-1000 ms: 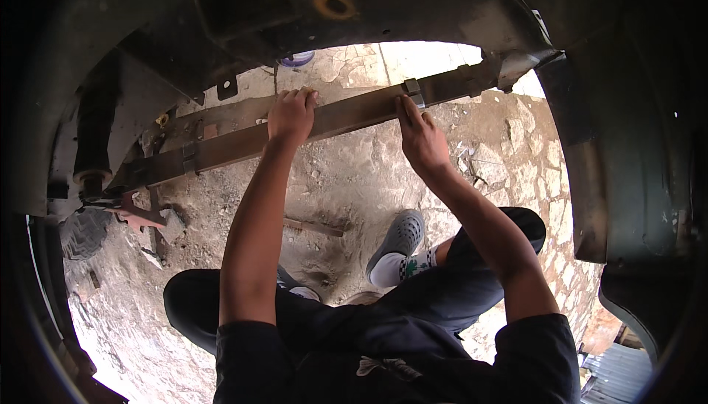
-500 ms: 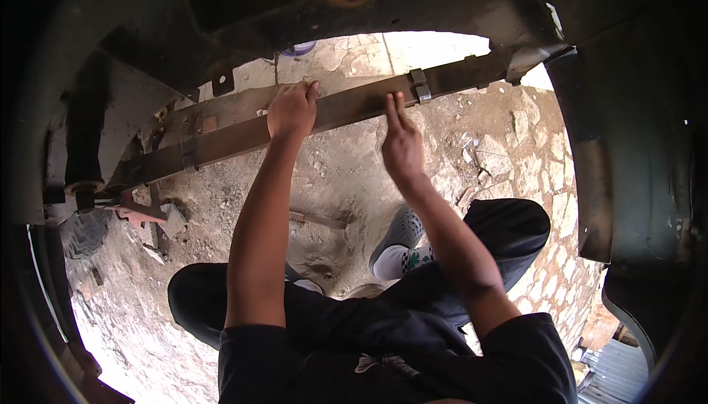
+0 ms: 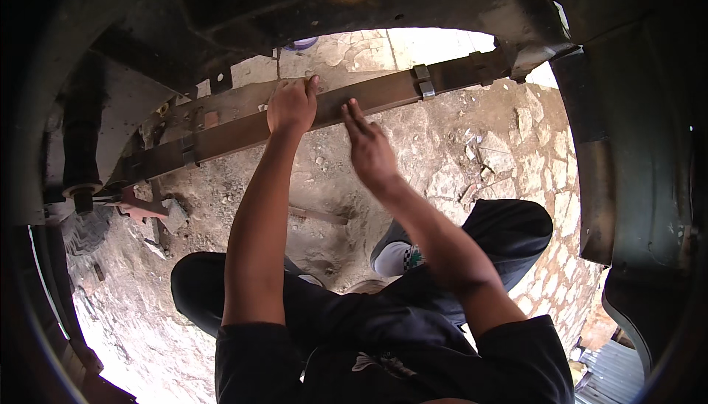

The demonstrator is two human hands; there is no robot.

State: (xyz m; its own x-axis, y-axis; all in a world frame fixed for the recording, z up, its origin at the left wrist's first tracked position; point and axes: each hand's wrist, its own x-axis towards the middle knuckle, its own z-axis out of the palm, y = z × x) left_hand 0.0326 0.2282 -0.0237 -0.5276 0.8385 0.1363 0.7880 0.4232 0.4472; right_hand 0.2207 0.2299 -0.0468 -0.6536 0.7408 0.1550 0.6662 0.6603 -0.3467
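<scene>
A long, rust-brown leaf spring (image 3: 236, 135) slants across the view, rising toward the right, with a metal clip (image 3: 423, 82) around it right of my hands and a darker clip (image 3: 188, 151) to the left. My left hand (image 3: 291, 106) is closed over the spring near its middle, fingers hooked over the far side and thumb sticking up. Just to the right, my right hand (image 3: 371, 149) points two stretched fingers at the spring, their tips on or right at its face. The other fingers are curled, and no object shows in that hand.
Dark vehicle bodywork (image 3: 442, 5) arches overhead. A dark panel (image 3: 634, 168) stands at the right, and a black cylindrical part (image 3: 80, 138) hangs at the left. Below lies dusty, stony ground (image 3: 346, 175) with a flat strip (image 3: 317, 216) between my legs. A reddish metal piece (image 3: 140, 205) sits lower left.
My right hand has slid left along the spring, away from the right clip and closer to my left hand. The left hand keeps its hold in the same place.
</scene>
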